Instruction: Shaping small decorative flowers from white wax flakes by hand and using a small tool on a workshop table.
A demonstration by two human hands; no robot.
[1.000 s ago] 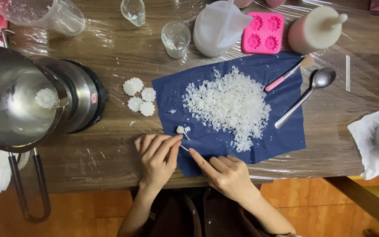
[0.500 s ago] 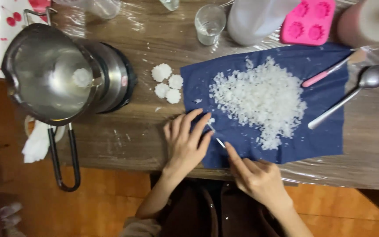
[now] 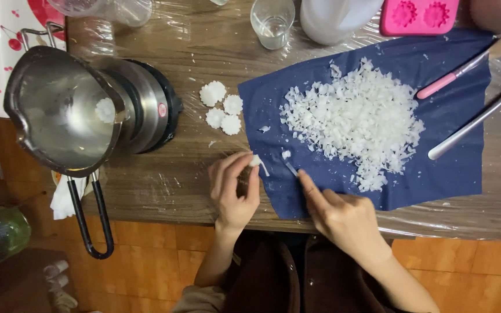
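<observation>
A big pile of white wax shavings [image 3: 358,119] lies on a dark blue cloth [image 3: 453,168] on the wooden table. At the cloth's near left edge my left hand [image 3: 234,188] pinches a small white wax piece [image 3: 256,162] between thumb and fingers. My right hand [image 3: 343,215] holds a thin blade [image 3: 290,168], its tip pointing at that piece. Several small white flower-shaped wax pieces [image 3: 221,108] sit just left of the cloth.
A steel pouring pot [image 3: 65,113] with a long black handle stands on a small burner at left. A glass [image 3: 272,22], a white jug [image 3: 331,17] and a pink flower mould [image 3: 418,16] line the far edge. A pink-handled tool [image 3: 456,72] and spoon [image 3: 476,124] lie right.
My left hand has lifted from lying flat on the cloth and now pinches the wax piece off the cloth's edge. The camera view has shifted left.
</observation>
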